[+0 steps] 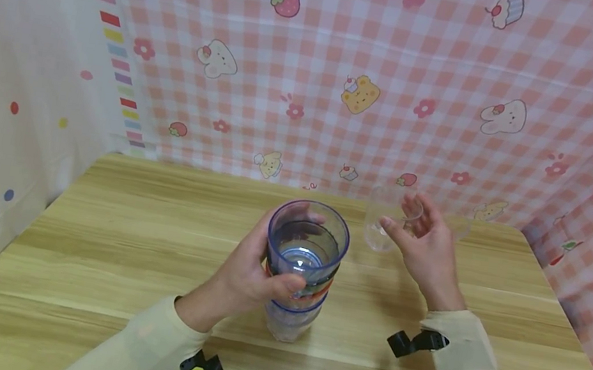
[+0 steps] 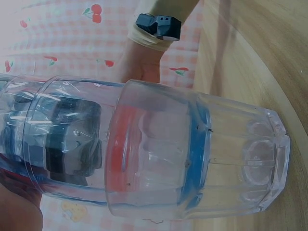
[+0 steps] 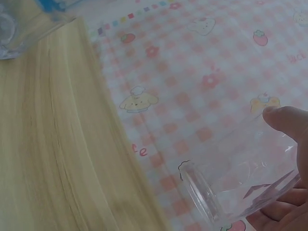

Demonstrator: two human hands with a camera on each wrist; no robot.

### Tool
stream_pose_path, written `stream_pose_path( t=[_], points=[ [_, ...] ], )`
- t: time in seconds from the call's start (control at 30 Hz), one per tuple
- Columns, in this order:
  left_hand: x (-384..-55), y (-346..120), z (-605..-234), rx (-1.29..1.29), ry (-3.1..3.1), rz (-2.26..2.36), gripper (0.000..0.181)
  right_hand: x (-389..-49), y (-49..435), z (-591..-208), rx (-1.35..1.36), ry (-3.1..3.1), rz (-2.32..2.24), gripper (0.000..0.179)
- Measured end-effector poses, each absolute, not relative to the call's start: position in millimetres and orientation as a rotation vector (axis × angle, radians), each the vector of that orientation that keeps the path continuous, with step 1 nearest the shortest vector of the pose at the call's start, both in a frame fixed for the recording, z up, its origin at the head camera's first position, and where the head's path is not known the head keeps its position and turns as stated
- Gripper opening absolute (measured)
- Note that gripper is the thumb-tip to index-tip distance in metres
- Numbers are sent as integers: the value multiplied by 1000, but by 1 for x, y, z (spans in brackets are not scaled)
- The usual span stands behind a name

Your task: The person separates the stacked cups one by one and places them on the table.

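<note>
A stack of nested clear plastic cups [image 1: 289, 323] stands upright at the middle of the table, a blue-rimmed cup [image 1: 304, 254] on top. My left hand [image 1: 245, 270] grips the upper part of this stack, thumb on the near side and fingers round the far side. In the left wrist view, blue, red and dark bands show through the nested walls, and the clear bottom cup [image 2: 240, 163] ends close to the tabletop. To the right, my right hand [image 1: 428, 251] holds a colourless clear cup [image 3: 240, 178] between thumb and fingers, near the table's back edge.
A wood-grain table [image 1: 148, 239] lies under both hands. Pink checked cloth [image 1: 312, 84] hangs along its back edge and right side, with a pale cloth [image 1: 12, 69] at the left. A faint clear curved edge [image 1: 465, 230] shows behind the right hand.
</note>
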State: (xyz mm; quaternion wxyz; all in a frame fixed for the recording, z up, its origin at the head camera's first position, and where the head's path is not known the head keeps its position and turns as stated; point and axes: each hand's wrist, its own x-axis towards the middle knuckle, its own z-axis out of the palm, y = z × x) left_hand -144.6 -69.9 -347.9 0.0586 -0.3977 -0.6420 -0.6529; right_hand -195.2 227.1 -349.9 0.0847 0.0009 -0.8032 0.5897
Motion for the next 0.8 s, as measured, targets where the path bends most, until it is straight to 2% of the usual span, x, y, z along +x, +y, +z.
stream_pose_path(
  t=[0.8],
  points=[
    [-144,-70,-347,-1199,-1961,-1979,104,-222,236,-385,-103,-2354,1900,105]
  ],
)
